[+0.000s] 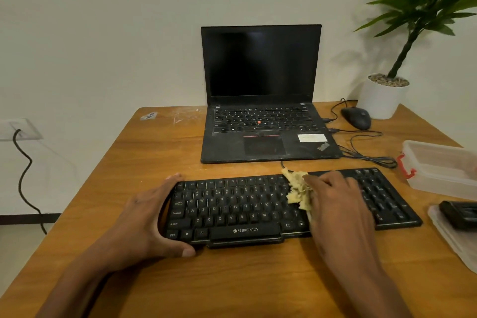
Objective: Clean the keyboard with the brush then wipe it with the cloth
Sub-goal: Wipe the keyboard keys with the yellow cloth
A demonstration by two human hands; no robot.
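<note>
A black keyboard (232, 210) lies across the wooden table (160, 152) in front of me. My left hand (147, 222) grips its left end, thumb on the front edge and fingers over the back edge. My right hand (338, 204) presses a crumpled yellow cloth (298, 192) onto the keys right of the middle, so that part of the keyboard is hidden. A black object that may be the brush (459, 215) rests on a clear lid at the right edge.
An open black laptop (260, 100) stands behind the keyboard. At the back right are a black mouse (356, 117) with its cables and a potted plant (382, 97). A clear plastic box (438, 170) with a red clasp sits to the right.
</note>
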